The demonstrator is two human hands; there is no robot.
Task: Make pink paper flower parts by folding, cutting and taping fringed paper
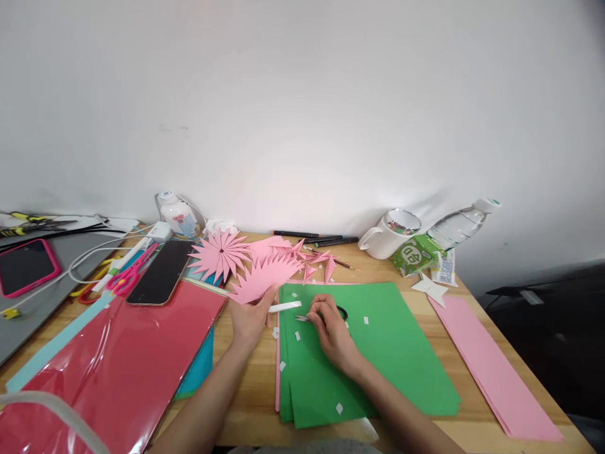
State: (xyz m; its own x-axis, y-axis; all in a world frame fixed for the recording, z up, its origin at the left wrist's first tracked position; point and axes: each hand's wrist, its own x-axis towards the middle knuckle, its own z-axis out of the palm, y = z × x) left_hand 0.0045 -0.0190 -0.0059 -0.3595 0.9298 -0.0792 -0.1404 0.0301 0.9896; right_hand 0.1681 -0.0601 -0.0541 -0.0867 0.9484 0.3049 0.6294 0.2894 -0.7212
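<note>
My left hand [250,321] grips the lower edge of a fan of folded pink paper points [265,272] and also pinches a short white strip [285,307] that sticks out to the right. My right hand [331,331] rests on the green paper sheets [378,353] with fingers closed around small black-handled scissors [341,311], whose blades [302,318] point left toward the strip. Several small white paper scraps lie scattered on the green sheets.
A finished pink paper flower [220,253] lies behind the fan. Red sheets [113,359], a phone [161,272] and pink scissors [130,275] sit left. A white mug [390,233], a green tissue pack [416,253], a water bottle [460,224], a white star [430,289] and pink strips [491,369] sit right.
</note>
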